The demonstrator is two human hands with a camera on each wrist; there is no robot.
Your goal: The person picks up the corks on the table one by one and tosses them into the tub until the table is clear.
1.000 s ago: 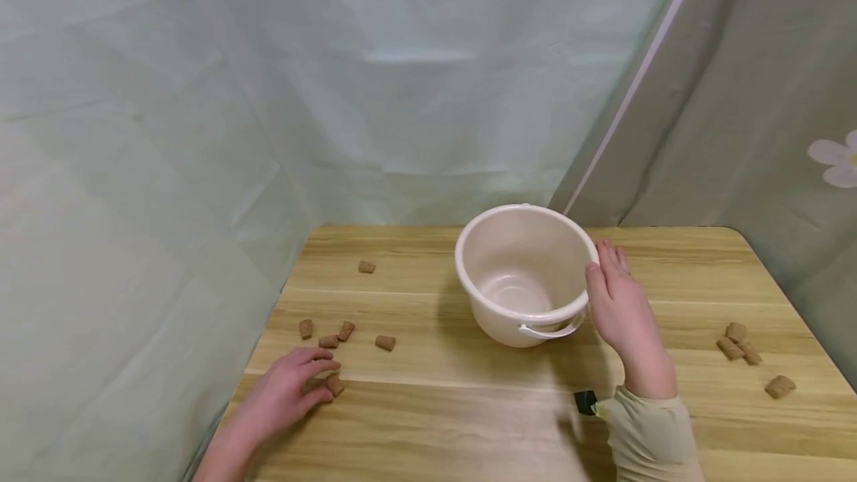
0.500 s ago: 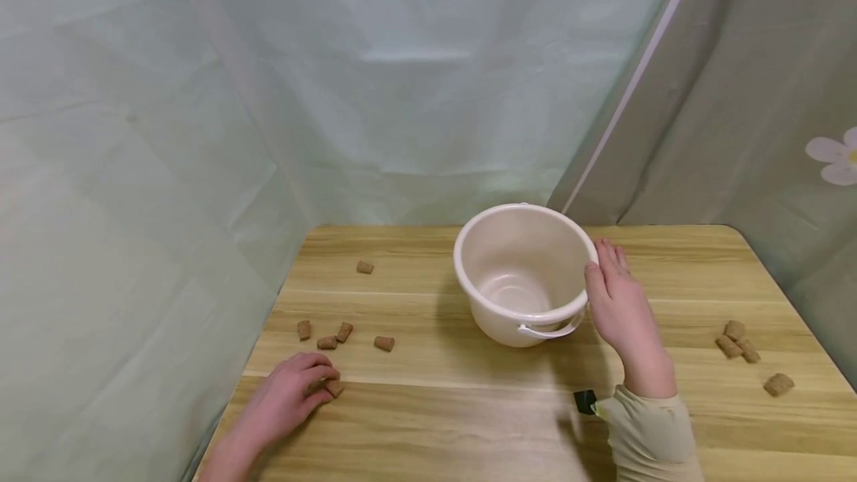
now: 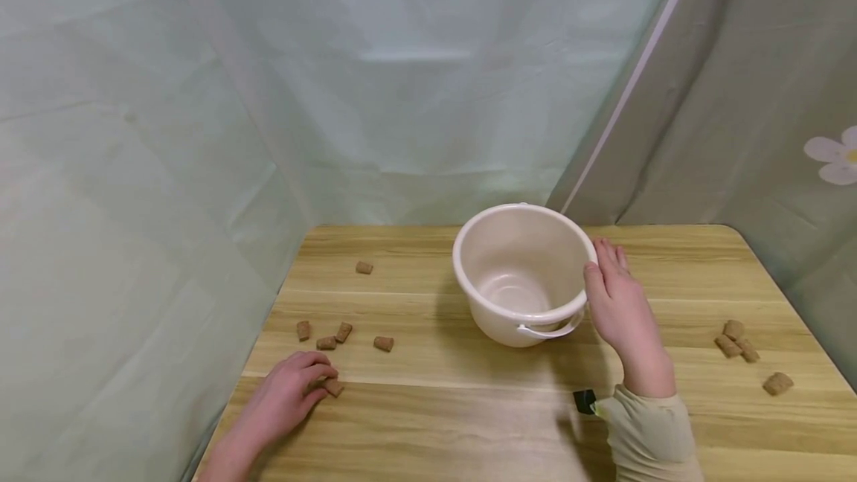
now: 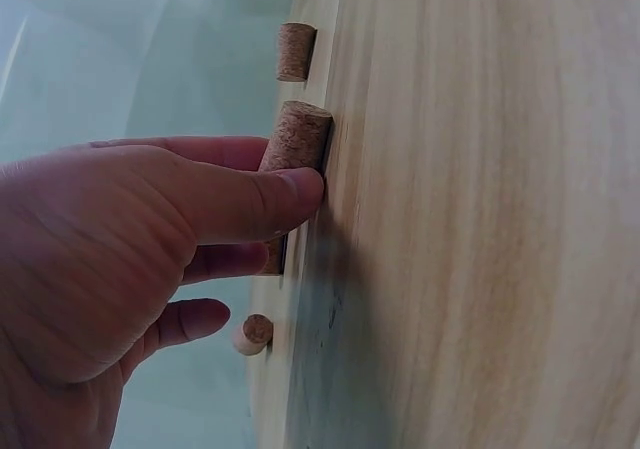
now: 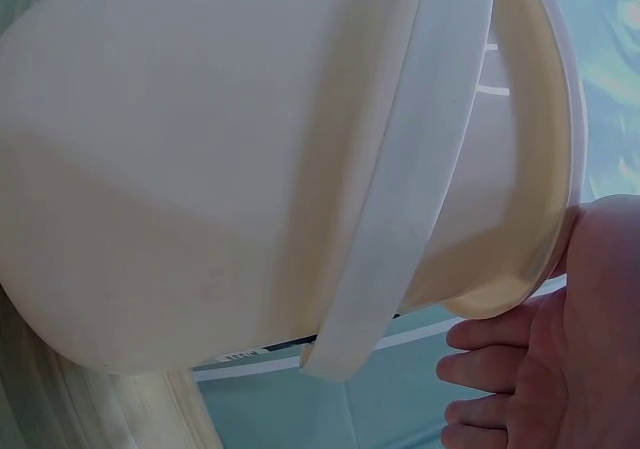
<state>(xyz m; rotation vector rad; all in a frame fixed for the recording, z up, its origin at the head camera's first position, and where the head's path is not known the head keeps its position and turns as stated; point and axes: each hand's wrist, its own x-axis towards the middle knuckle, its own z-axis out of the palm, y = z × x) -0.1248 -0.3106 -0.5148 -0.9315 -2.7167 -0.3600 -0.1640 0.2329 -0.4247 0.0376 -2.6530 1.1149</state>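
Note:
At the table's left, my left hand (image 3: 288,394) pinches a cork stopper (image 3: 333,387) between thumb and fingertips. In the left wrist view the thumb lies across that cork (image 4: 297,137), which is still by the wood surface. Several other corks lie just beyond this hand, among them one cork (image 3: 384,344) to its right. A white plastic bucket (image 3: 492,322) stands upright, its inside bare. My right hand (image 3: 623,311) rests against the right side of the bucket's rim, fingers straight. In the right wrist view those fingers (image 5: 490,369) extend below the rim; the thumb is mostly hidden.
More corks (image 3: 728,346) lie in a loose group on the right of the wooden table (image 3: 469,430). A small black object (image 3: 585,402) shows beside the right sleeve. Pale curtains (image 3: 415,95) hang close behind and at both sides. The bucket's handle (image 3: 552,332) hangs down in front.
My left hand has closed its thumb and fingers onto the nearest cork, shifting only slightly. The right hand and the bucket have stayed in place.

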